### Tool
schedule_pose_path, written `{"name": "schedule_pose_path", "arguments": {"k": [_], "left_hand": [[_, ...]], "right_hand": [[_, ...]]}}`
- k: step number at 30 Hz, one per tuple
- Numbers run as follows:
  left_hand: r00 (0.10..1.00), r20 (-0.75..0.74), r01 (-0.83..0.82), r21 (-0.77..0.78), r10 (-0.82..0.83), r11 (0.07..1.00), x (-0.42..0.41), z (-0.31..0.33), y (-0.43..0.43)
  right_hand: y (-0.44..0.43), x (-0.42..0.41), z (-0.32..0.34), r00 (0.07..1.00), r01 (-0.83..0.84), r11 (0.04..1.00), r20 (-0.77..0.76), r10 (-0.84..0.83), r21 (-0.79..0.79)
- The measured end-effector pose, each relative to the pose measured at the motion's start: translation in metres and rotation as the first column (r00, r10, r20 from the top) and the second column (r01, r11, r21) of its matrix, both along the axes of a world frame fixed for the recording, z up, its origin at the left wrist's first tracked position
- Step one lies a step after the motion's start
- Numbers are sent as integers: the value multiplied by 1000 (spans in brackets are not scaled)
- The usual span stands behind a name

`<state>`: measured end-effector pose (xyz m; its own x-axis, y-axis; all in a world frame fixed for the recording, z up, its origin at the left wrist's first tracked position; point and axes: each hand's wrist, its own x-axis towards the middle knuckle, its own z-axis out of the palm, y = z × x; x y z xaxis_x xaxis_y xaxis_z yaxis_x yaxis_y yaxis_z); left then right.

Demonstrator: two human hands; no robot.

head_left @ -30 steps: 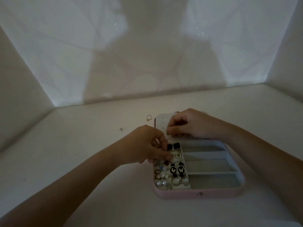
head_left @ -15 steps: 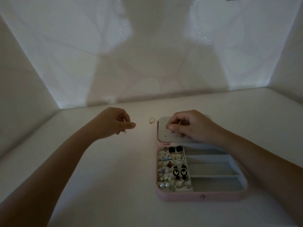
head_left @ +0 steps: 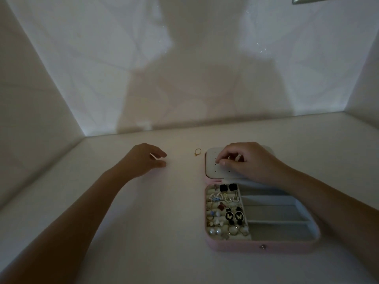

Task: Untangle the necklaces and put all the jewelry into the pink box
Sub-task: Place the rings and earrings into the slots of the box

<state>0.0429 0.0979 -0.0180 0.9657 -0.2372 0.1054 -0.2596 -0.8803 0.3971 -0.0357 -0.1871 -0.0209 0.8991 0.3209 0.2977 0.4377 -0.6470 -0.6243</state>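
The pink box (head_left: 242,248) lies open at the right, its left section filled with earrings and rings (head_left: 225,212). Its white lid panel (head_left: 211,171), dotted with holes, lies flat behind it. My right hand (head_left: 250,160) rests on that panel with curled fingers; thumb and forefinger tips meet on it, and nothing shows between them. A gold ring (head_left: 198,152) lies on the table just left of the lid. Further left, my left hand (head_left: 145,158) hovers low over the table with thumb and forefinger slightly apart, and I see nothing in it. No necklace is visible.
The box's right side has several long grey compartments (head_left: 272,220) with nothing in them. The white table (head_left: 143,222) meets white walls at the back and left. A snap button (head_left: 262,246) sits on the box's front edge.
My left hand left the box's earring section and moved out to the left across the table. My right hand stayed on the lid panel.
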Motion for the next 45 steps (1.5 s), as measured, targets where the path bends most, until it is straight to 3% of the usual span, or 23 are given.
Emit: {"name": "schedule_pose_path", "arguments": {"k": [5, 19, 21, 23, 26, 29, 32, 38, 45], "left_hand": [[998, 54, -22, -7, 22, 1000, -1, -8, -4], [999, 25, 31, 28, -31, 999, -12, 4, -6], [998, 5, 64, -11, -64, 998, -16, 8, -9], [985, -83, 134, -164, -149, 977, -27, 19, -21], [890, -244, 261, -417, -384, 870, -56, 43, -48], [709, -347, 418, -494, -614, 762, -85, 56, -69], [594, -434, 442, -527, -677, 726, -100, 54, -80], [493, -562, 358, -564, -664, 744, -108, 52, -88], [490, -578, 318, -579, -653, 751, -113, 51, -91]], "right_hand": [[-1, 1, 0, 1000, -9, 1000, 17, 9, -8], [-1, 1, -1, 1000, -16, 999, 3, 17, -31], [-1, 1, -1, 1000, -14, 999, 1, 15, -40], [0, 2, 0, 1000, -14, 999, 2, 14, -42], [0, 2, 0, 1000, -9, 999, 2, 10, -51], [-1, 3, 0, 1000, -4, 995, 10, 5, -100], [-1, 3, 0, 1000, 6, 995, 13, -5, -101], [0, 5, 0, 1000, -11, 995, 5, 11, -100], [0, 3, 3, 1000, -16, 994, 2, 16, -111]]}}
